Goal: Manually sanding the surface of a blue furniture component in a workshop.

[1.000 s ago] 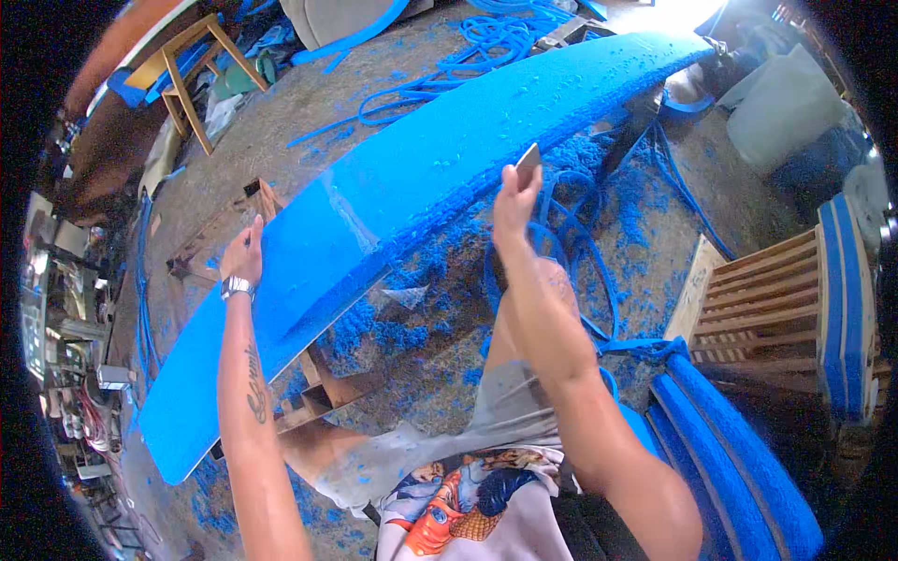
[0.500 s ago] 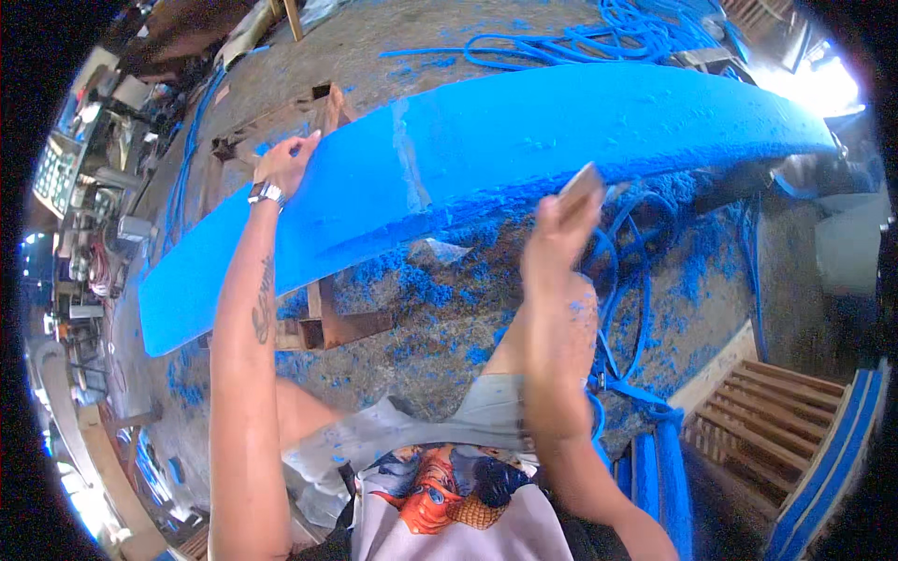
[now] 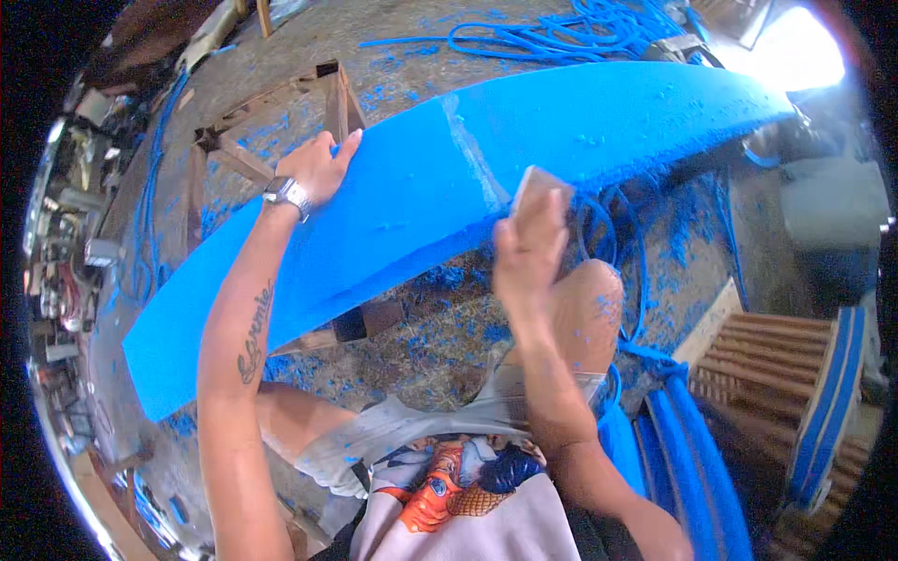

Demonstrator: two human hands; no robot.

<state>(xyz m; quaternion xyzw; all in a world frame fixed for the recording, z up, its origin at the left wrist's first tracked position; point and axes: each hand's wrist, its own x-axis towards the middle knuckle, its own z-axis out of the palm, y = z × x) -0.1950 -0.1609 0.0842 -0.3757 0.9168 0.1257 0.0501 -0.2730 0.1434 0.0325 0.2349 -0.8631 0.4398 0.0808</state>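
A long, curved blue foam slab (image 3: 402,206) lies across in front of me, with a pale strip across its middle. My left hand (image 3: 318,170) grips its far edge, thumb on the top face and fingers partly hidden past the edge. My right hand (image 3: 531,252), a little blurred, holds a flat, pale rectangular block (image 3: 541,194) with the fingers laid along it. The block is at the slab's rough near edge, just right of the pale strip; whether it touches the foam I cannot tell.
Beneath the slab stands a wooden frame (image 3: 339,103). Blue crumbs litter the concrete floor. Blue hose or rope (image 3: 580,33) lies coiled beyond the slab, with more loops near my right knee. At right is a slatted wooden crate (image 3: 758,360); shelves of clutter line the left.
My right hand has moved left and slightly nearer with the block. The slab appears turned, its left end closer to me. My left hand stays on the far edge, its wrist turned.
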